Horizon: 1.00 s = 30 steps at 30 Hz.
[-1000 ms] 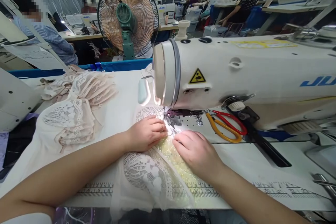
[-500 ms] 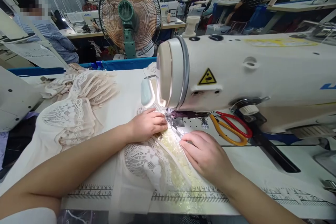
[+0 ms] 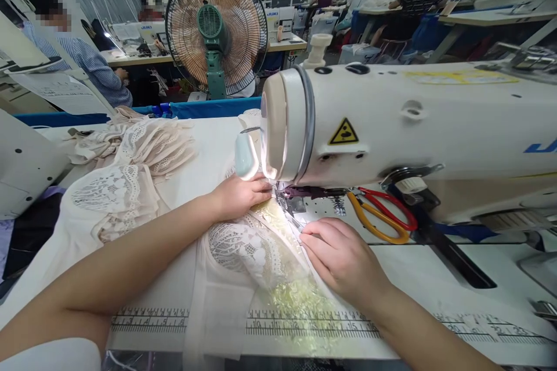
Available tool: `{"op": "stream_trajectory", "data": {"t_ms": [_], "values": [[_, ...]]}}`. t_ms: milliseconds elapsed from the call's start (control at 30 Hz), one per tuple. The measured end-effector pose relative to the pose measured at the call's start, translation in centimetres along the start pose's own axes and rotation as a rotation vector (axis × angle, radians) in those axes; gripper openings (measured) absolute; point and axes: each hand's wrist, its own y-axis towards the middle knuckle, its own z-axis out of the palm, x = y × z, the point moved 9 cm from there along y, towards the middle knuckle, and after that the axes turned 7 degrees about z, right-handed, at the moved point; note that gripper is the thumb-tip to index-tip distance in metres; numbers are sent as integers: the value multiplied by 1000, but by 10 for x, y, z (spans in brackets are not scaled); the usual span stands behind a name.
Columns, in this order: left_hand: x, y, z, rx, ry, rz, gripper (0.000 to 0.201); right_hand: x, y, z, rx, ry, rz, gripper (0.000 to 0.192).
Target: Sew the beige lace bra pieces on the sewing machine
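Observation:
A cream lace bra [image 3: 243,252] lies on the sewing table, its upper part running under the head of a white sewing machine [image 3: 369,116]. My left hand [image 3: 241,196] is closed on the lace bra just left of the presser foot [image 3: 281,196], fingertips close to it. In my right hand [image 3: 337,246] a thin, pointed metal tool [image 3: 296,222] is pinched, its tip reaching toward the presser foot. That hand rests at the right edge of the bra's pale band. The left thumb and the fabric beneath the fingers are hidden.
Scissors with red and orange handles [image 3: 383,217] lie under the machine arm. More lace bras [image 3: 117,191] are heaped at the left. A printed ruler strip [image 3: 313,324] runs along the front edge. Behind the table stand a large fan [image 3: 215,29] and a seated person in stripes [image 3: 98,72].
The bra has fed further under the machine head, and its lower part has shifted up. My left hand has moved slightly away from me with it. My right hand stays nearly still.

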Motion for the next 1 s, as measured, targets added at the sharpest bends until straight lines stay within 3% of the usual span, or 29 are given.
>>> {"op": "stream_trajectory", "data": {"t_ms": [100, 200, 333, 433, 500, 567, 633, 700, 767, 867, 1000], "values": [[-8, -2, -20, -69, 17, -18, 27, 0, 2, -8, -43, 21, 10, 22], [-34, -1, -43, -112, -114, 20, 21, -1, 5, -21, -94, 60, 46, 21], [-58, 3, -33, 60, -336, 27, 12, -12, -6, -30, -99, 154, 228, 19], [-46, 3, -19, 57, -604, -99, 8, -21, -34, -17, -13, 301, 451, 23], [-31, 0, -15, -43, -901, -229, 15, -12, -52, 2, 101, 401, 529, 45], [-16, -6, -10, -158, -1166, -395, 20, 15, -59, 21, 239, 479, 449, 55], [-5, -15, -4, -260, -1284, -567, 22, 43, -53, 31, 307, 537, 326, 51], [3, -25, -4, -356, -1196, -682, 19, 54, -39, 30, 255, 571, 311, 39], [6, -32, -11, -399, -939, -712, 9, 47, -26, 23, 143, 582, 389, 27], [-3, -32, -14, -267, -527, -668, 14, 31, -16, 16, 72, 544, 466, 20], [-11, -31, -3, -86, -402, -753, 20, 15, -19, 19, 136, 488, 513, 18]]}}
